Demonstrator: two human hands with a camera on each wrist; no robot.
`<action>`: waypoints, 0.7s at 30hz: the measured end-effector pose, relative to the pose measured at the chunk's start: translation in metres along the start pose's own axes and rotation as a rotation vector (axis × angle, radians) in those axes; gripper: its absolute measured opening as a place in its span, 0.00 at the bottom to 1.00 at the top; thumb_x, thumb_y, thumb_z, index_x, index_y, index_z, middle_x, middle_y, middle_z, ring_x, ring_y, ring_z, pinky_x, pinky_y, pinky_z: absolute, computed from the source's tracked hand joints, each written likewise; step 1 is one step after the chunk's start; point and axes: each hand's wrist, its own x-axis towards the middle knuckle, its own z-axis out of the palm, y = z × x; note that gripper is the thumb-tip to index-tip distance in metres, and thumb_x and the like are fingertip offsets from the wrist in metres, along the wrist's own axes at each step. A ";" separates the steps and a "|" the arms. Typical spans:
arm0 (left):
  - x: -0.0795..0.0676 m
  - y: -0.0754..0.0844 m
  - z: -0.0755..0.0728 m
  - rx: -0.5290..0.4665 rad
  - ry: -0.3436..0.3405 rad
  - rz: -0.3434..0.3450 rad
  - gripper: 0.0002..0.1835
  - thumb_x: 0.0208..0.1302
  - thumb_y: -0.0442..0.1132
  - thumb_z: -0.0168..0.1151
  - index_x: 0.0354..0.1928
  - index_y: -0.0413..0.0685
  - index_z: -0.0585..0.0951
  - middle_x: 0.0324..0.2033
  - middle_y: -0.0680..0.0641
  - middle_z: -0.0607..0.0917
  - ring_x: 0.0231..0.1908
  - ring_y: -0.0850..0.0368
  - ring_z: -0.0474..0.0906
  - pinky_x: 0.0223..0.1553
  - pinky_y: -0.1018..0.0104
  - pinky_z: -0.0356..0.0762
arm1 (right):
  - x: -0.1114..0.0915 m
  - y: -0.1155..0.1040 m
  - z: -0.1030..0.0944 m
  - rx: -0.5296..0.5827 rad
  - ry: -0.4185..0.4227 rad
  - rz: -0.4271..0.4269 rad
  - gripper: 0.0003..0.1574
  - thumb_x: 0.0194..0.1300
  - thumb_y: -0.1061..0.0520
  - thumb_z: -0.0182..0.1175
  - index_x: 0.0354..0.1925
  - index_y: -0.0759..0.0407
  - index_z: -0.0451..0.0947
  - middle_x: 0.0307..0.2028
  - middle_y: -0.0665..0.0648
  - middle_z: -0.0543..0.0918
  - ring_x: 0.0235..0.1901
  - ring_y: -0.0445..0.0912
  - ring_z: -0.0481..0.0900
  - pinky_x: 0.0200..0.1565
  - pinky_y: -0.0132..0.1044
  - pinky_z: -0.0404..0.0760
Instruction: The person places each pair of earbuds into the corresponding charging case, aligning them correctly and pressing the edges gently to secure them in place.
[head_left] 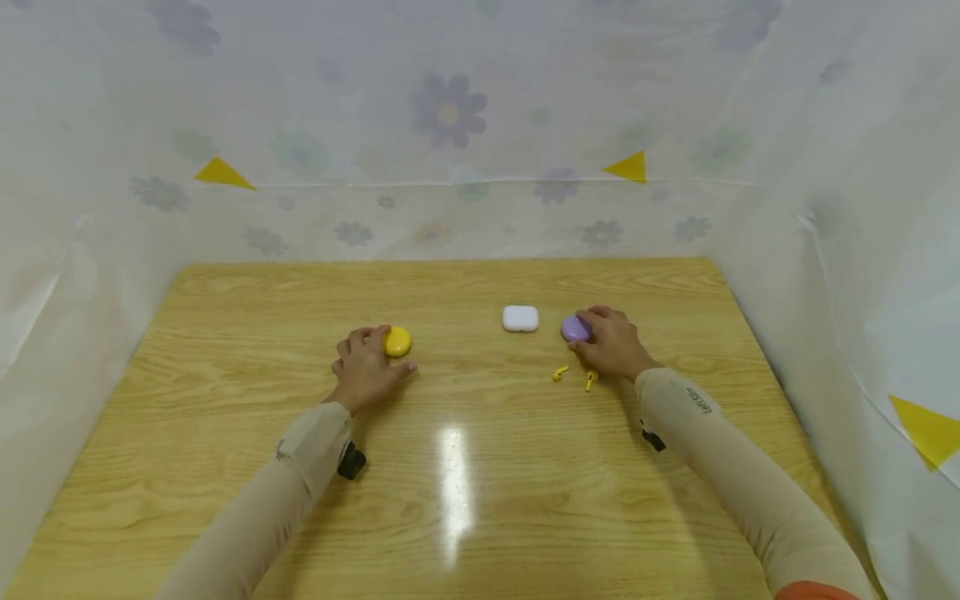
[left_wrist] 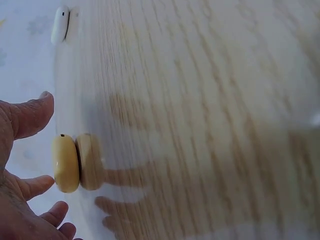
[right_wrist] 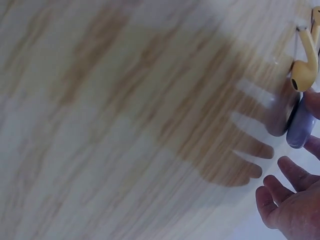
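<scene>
My left hand (head_left: 366,371) is by a yellow round earbud case (head_left: 399,342) on the table, its index fingertip right at the case's edge and the thumb spread apart. In the left wrist view the yellow case (left_wrist: 66,162) lies flat, with a tiny dark hole in its side. My right hand (head_left: 615,346) pinches a purple round case (head_left: 574,328) between thumb and index finger, the other fingers loose. Two yellow earbuds (head_left: 559,373) lie close in front of the purple case; one earbud (right_wrist: 305,72) partly overlaps it in the right wrist view.
A white earbud case (head_left: 521,318) stands between the two round cases, nearer the purple one. The glossy wooden table (head_left: 450,533) ends at a flower-patterned sheet (head_left: 480,217) behind, with more sheeting along both sides. Yellow triangles (head_left: 626,167) are stuck on the sheet.
</scene>
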 end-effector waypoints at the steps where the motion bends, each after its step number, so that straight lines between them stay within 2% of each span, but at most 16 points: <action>1: 0.000 0.000 0.000 0.001 0.003 0.002 0.42 0.60 0.54 0.63 0.71 0.46 0.58 0.68 0.33 0.54 0.67 0.33 0.45 0.60 0.34 0.48 | 0.000 0.000 0.000 -0.002 -0.004 0.003 0.36 0.61 0.49 0.63 0.63 0.62 0.69 0.61 0.72 0.72 0.58 0.71 0.70 0.53 0.67 0.69; 8: 0.003 -0.004 0.000 0.007 0.021 0.025 0.42 0.61 0.54 0.63 0.71 0.44 0.57 0.67 0.32 0.56 0.66 0.31 0.47 0.58 0.33 0.50 | -0.001 0.004 0.002 -0.005 -0.009 0.002 0.37 0.61 0.49 0.63 0.65 0.60 0.67 0.61 0.72 0.71 0.58 0.71 0.70 0.53 0.68 0.69; 14: 0.005 -0.006 -0.001 0.004 0.014 0.023 0.41 0.61 0.53 0.62 0.70 0.45 0.58 0.67 0.31 0.56 0.66 0.32 0.47 0.58 0.34 0.49 | -0.006 0.003 -0.002 0.028 0.006 0.014 0.43 0.61 0.49 0.62 0.68 0.65 0.61 0.64 0.73 0.66 0.60 0.72 0.67 0.55 0.70 0.65; 21: 0.010 -0.008 -0.002 0.019 0.012 0.018 0.37 0.62 0.52 0.61 0.69 0.46 0.61 0.67 0.33 0.56 0.65 0.33 0.48 0.58 0.35 0.50 | -0.012 -0.003 -0.008 0.061 0.046 0.021 0.41 0.63 0.52 0.59 0.68 0.67 0.58 0.65 0.74 0.63 0.61 0.71 0.65 0.57 0.71 0.63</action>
